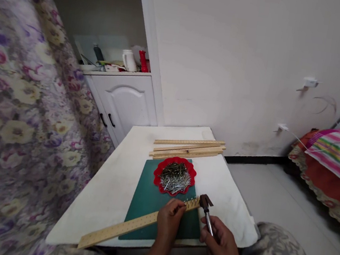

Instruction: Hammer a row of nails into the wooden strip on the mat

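A long wooden strip (119, 229) dotted with small marks lies slantwise across the green cutting mat (146, 179). Several nails (192, 203) stand upright in its right end. My left hand (169, 220) rests over the strip beside them, thumb and fingers pinched around what looks like a nail, mostly hidden by the fingertips. My right hand (220, 239) is wrapped around the handle of a claw hammer (206, 202), whose head is at the strip's right end, close to the nails. Just beyond my hands, a red scalloped dish (156, 181) holds a heap of loose nails.
More wooden strips (189, 149) lie at the back of the white-covered table (106, 190). A floral curtain (30, 123) hangs at the left, beside a white cabinet (129, 98). At the right is a bed (339, 170) with striped cloth.
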Demonstrator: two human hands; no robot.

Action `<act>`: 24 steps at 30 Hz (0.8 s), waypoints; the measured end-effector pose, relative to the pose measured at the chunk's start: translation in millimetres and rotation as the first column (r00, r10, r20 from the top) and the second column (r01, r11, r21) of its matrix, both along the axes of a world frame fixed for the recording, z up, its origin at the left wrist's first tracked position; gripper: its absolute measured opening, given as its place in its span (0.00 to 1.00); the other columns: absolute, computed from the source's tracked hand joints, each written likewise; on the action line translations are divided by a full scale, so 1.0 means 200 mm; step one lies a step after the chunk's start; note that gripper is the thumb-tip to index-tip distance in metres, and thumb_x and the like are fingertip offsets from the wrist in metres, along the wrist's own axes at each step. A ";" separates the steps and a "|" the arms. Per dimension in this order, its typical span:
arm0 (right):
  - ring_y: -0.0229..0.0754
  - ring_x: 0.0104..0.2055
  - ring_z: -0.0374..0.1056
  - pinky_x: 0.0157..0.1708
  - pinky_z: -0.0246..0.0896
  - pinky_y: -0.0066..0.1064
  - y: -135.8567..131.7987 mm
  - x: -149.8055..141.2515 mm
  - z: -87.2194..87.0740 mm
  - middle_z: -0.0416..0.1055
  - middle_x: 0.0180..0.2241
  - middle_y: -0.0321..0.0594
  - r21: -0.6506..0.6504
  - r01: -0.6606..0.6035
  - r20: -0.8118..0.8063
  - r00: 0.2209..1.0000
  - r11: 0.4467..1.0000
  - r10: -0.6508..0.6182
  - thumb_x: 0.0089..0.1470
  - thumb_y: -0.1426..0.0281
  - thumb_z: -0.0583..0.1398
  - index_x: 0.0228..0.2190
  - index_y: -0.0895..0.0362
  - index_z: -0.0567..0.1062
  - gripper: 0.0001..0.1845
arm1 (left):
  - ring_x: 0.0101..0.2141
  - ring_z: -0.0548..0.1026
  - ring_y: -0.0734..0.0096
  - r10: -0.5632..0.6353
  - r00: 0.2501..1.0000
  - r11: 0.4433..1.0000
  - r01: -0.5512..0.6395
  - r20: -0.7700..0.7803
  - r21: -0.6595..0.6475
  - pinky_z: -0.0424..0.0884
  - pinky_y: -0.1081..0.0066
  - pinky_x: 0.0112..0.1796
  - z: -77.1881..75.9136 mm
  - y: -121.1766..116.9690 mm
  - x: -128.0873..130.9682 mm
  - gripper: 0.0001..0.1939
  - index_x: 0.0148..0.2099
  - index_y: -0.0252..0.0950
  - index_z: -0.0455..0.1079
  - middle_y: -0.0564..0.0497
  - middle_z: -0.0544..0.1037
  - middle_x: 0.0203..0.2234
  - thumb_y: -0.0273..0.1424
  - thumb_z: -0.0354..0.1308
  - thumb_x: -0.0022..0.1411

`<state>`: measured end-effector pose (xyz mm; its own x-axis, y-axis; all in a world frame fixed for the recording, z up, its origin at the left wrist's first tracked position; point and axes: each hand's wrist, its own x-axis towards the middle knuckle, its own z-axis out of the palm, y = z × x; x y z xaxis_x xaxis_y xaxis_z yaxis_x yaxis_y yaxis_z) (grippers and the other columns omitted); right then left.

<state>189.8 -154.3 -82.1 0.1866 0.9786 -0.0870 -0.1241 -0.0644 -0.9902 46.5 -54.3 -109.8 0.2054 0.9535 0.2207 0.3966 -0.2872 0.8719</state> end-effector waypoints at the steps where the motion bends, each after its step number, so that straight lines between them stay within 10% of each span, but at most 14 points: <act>1: 0.28 0.12 0.51 0.10 0.42 0.23 0.00 0.00 0.00 0.66 0.24 0.31 0.001 -0.005 0.000 1.000 1.000 0.005 0.50 0.56 0.60 0.36 0.56 0.68 0.17 | 0.29 0.70 0.70 0.000 1.000 1.000 0.000 -0.009 0.004 0.61 0.74 0.32 0.00 0.00 0.00 0.08 0.28 0.37 0.71 0.53 0.72 0.25 0.31 0.54 0.57; 24: 0.28 0.09 0.50 0.10 0.37 0.21 0.05 -0.10 0.03 0.64 0.18 0.26 -0.019 -0.242 -0.033 0.970 0.970 0.241 0.55 0.50 0.53 0.37 0.56 0.65 0.21 | 0.24 0.65 0.74 0.017 1.000 1.000 -0.016 -0.022 0.005 0.55 0.76 0.27 -0.04 0.01 0.00 0.08 0.23 0.36 0.68 0.56 0.67 0.20 0.23 0.52 0.51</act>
<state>170.1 -144.8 -77.1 -0.0581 0.9921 -0.1113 -0.1317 -0.1181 -0.9842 46.1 -52.3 -117.2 0.1943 0.9556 0.2214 0.4200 -0.2851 0.8616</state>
